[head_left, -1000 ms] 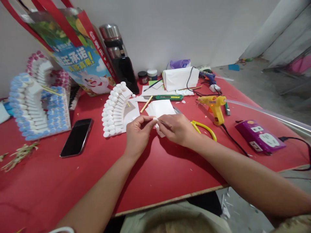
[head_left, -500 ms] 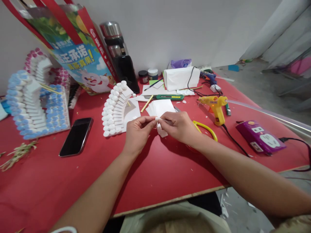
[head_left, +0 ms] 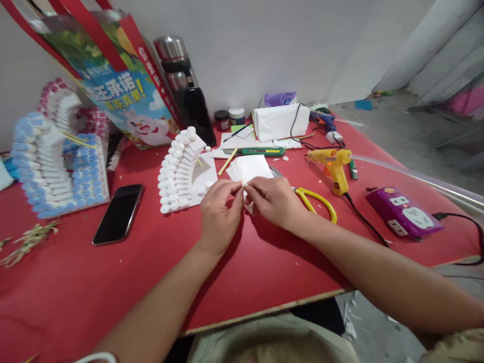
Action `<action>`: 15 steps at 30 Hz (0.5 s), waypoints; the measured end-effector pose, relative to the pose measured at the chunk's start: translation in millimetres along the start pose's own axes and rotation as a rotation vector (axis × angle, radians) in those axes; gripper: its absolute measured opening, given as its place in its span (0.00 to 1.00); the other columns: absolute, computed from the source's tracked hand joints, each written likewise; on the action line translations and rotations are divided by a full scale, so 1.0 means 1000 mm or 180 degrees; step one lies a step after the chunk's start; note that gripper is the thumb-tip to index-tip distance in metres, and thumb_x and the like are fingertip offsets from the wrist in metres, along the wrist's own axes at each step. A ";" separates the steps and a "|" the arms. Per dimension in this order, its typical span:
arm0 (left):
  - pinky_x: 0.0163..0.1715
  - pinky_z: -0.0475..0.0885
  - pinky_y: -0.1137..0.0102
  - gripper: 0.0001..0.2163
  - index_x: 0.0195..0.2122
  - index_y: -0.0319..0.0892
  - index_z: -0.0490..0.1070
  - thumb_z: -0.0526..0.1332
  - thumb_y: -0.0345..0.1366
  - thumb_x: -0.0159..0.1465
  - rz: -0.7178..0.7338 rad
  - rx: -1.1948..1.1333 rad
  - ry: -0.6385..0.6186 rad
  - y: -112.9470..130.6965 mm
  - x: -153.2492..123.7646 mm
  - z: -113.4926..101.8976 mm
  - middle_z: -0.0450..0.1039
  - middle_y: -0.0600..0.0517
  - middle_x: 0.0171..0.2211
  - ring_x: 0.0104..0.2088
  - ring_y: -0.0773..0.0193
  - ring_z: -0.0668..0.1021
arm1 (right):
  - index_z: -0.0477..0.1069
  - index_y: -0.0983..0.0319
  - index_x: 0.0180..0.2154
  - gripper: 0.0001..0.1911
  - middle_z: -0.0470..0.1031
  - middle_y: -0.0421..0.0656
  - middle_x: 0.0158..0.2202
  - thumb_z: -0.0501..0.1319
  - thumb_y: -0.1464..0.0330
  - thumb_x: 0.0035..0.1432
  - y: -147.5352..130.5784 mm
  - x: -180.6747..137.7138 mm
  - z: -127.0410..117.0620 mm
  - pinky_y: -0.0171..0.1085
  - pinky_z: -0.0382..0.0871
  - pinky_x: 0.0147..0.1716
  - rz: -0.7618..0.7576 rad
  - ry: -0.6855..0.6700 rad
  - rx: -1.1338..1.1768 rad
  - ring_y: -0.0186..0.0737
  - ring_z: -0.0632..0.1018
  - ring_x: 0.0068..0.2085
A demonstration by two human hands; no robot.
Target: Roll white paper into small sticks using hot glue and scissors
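My left hand (head_left: pixel 219 214) and my right hand (head_left: pixel 273 200) meet over the red table (head_left: pixel 242 262), fingers pinched together on a small white paper piece (head_left: pixel 245 193) between them. Most of the piece is hidden by my fingers. Just behind my hands lies a fanned stack of white paper squares (head_left: pixel 249 168). To the left stands a white stepped paper model (head_left: pixel 180 169) with rounded rolled ends. Yellow-handled scissors (head_left: pixel 316 200) lie right beside my right hand.
A black phone (head_left: pixel 119 213) lies at the left. Blue and pink stepped paper models (head_left: pixel 53 166) stand at the far left by a printed bag (head_left: pixel 121 85). A yellow glue gun (head_left: pixel 335 166), purple power strip (head_left: pixel 404 218), green cutter (head_left: pixel 263 151), tissue pack (head_left: pixel 280 121) and flask (head_left: pixel 185 85) ring the table.
My hands have drawn closer together and my left hand has shifted slightly right; the white piece is now more covered by my fingers.
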State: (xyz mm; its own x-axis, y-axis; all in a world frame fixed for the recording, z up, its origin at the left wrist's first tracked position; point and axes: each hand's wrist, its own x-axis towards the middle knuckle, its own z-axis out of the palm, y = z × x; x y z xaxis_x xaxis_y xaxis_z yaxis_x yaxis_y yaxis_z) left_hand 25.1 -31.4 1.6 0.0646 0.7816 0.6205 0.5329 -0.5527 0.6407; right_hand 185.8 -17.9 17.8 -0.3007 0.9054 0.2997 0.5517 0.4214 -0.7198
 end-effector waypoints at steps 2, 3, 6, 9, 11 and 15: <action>0.43 0.74 0.65 0.05 0.41 0.40 0.79 0.62 0.32 0.69 0.0227 0.0082 0.0024 0.000 -0.001 0.000 0.80 0.48 0.37 0.40 0.60 0.80 | 0.71 0.61 0.29 0.15 0.78 0.42 0.21 0.56 0.67 0.69 0.000 0.000 -0.001 0.36 0.66 0.32 0.0064 -0.0058 0.0101 0.38 0.78 0.25; 0.43 0.74 0.65 0.06 0.41 0.40 0.79 0.61 0.31 0.69 0.0257 0.0063 -0.0005 0.000 -0.001 0.000 0.80 0.48 0.37 0.40 0.61 0.80 | 0.71 0.61 0.29 0.15 0.78 0.42 0.21 0.56 0.67 0.69 0.000 0.001 -0.002 0.36 0.67 0.32 0.0107 -0.0084 0.0164 0.38 0.78 0.25; 0.42 0.74 0.67 0.06 0.40 0.42 0.80 0.62 0.30 0.69 -0.0004 -0.0234 -0.0105 0.000 0.001 -0.001 0.80 0.50 0.36 0.38 0.63 0.79 | 0.71 0.61 0.29 0.14 0.78 0.41 0.21 0.56 0.68 0.69 0.000 0.001 -0.004 0.36 0.69 0.31 0.0194 -0.0194 0.0411 0.38 0.79 0.24; 0.39 0.75 0.69 0.03 0.34 0.42 0.80 0.67 0.31 0.65 -0.0636 -0.0886 -0.0121 -0.004 0.007 -0.005 0.79 0.52 0.33 0.36 0.64 0.79 | 0.71 0.61 0.30 0.14 0.78 0.41 0.22 0.55 0.67 0.70 0.002 0.002 -0.008 0.36 0.70 0.31 0.0104 -0.0387 0.0654 0.37 0.79 0.23; 0.39 0.76 0.70 0.01 0.33 0.43 0.81 0.71 0.33 0.62 -0.1054 -0.1340 -0.0237 -0.007 0.011 -0.008 0.79 0.53 0.32 0.35 0.65 0.80 | 0.72 0.62 0.31 0.14 0.79 0.41 0.24 0.56 0.66 0.70 0.004 0.003 -0.011 0.35 0.71 0.31 0.0023 -0.0479 0.0751 0.36 0.80 0.24; 0.37 0.77 0.69 0.06 0.40 0.45 0.84 0.71 0.34 0.61 -0.1146 -0.1628 -0.0485 -0.011 0.016 -0.012 0.79 0.53 0.33 0.33 0.66 0.79 | 0.73 0.62 0.35 0.14 0.80 0.41 0.26 0.55 0.63 0.71 0.006 0.004 -0.014 0.35 0.72 0.31 -0.0120 -0.0563 0.0843 0.36 0.81 0.26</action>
State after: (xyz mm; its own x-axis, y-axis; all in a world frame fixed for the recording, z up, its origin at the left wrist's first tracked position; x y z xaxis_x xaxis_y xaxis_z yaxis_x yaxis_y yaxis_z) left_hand 10.0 -16.7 9.8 0.0958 0.9554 0.2793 0.0762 -0.2868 0.9549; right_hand 198.5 -10.7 23.4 -0.4605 0.8567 0.2324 0.3227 0.4055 -0.8552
